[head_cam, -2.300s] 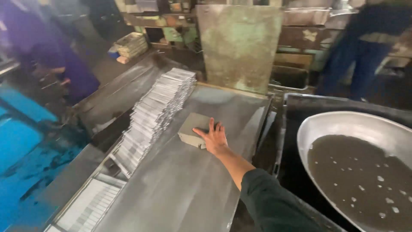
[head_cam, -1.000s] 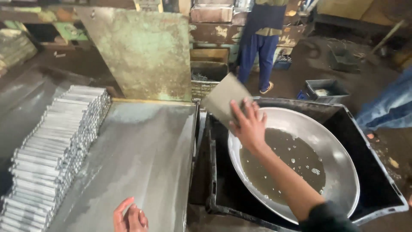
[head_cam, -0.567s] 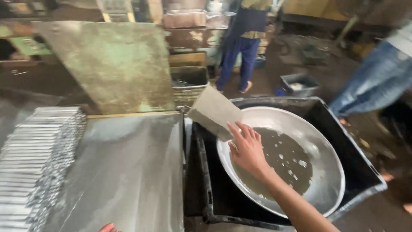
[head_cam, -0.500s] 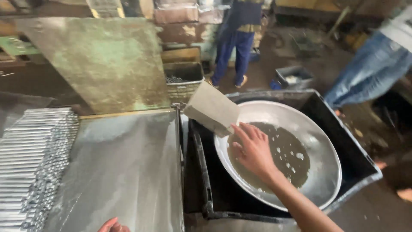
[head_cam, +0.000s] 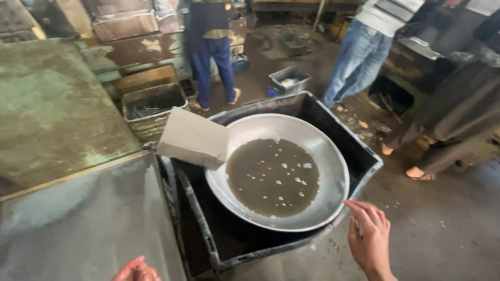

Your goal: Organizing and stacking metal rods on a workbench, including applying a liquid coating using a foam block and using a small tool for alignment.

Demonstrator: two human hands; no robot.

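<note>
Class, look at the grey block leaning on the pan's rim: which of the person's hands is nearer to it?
Left. The left hand is at the bottom edge, below the block; the right hand is beyond the pan, lower right.

A grey sheet-metal bench [head_cam: 88,224] fills the seven o'clock corner. Beside it on the dusty concrete floor [head_cam: 448,224] stands a black plastic crate [head_cam: 312,112]. At twelve o'clock sit a wire basket [head_cam: 151,106] and a small grey tray [head_cam: 290,79].

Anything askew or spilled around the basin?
The grey rectangular block sits tilted on the rim of the round metal basin, one corner overhanging the murky brown liquid. No spill shows. Both hands are clear of it; the right hand is nearest the basin's edge.
</note>
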